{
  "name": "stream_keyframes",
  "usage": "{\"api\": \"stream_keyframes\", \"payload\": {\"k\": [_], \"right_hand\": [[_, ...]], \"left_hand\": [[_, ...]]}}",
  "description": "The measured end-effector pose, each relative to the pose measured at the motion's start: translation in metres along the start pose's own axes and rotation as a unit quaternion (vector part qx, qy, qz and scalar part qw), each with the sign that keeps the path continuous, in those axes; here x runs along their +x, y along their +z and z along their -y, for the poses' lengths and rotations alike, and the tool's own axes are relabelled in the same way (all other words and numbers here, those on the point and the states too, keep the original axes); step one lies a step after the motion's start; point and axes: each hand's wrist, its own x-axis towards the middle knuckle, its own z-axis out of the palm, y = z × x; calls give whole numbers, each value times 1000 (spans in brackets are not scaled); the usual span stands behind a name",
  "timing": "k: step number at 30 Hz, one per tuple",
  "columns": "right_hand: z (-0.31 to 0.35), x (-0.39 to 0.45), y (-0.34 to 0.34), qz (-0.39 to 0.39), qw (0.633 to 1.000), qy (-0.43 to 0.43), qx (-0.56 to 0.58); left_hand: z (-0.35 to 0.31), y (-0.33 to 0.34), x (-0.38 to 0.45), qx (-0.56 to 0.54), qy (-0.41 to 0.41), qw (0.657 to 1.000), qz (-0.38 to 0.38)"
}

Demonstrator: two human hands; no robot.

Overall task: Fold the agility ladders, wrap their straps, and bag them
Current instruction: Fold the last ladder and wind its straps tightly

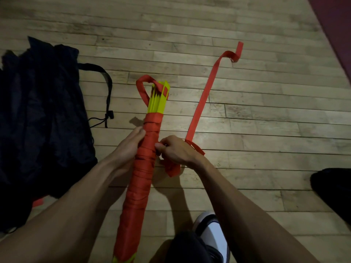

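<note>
Shoe (212, 227) and dark knee at the bottom edge, folded ladder bundle (144, 160) angled over the wooden floor (247, 114).
Left hand (131, 147) grasps the wrapped bundle; right hand (174, 150) pinches the red strap (201, 103), whose loose end trails across the floor. Black bag (43, 114) lies left.

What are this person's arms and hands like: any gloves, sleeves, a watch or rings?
Both forearms are bare as far as the frame shows: no sleeves, no gloves. The left hand and right hand show no watch, bracelet or ring that I can make out in the dim light.
</note>
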Motion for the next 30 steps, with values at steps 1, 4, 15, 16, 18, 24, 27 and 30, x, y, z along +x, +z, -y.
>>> {"api": "stream_keyframes", "payload": {"k": [1, 4, 15, 16, 18, 24, 27, 30], "right_hand": [[-1, -1, 0, -9, 1000, -5, 4], [-3, -3, 0, -12, 1000, -11, 3], [11, -9, 1, 7, 997, -13, -70], [12, -8, 4, -5, 997, -21, -75], [13, -7, 7, -15, 995, -24, -91], [7, -12, 0, -9, 998, -19, -57], [9, -10, 3, -20, 997, -33, -65], [6, -8, -3, -24, 995, -24, -92]], "left_hand": [[0, -4, -1, -3, -5, 1000, 7], [1, -12, 1, 53, 1, 999, 1], [15, 0, 4, 168, 75, 974, -136], [14, 2, 3, 167, 85, 974, -129], [11, 4, 1, 124, 77, 985, -98], [8, -6, -6, 15, 38, 999, -9], [8, -2, -8, 22, 39, 999, -15], [8, -1, -6, 62, 47, 996, -44]]}}
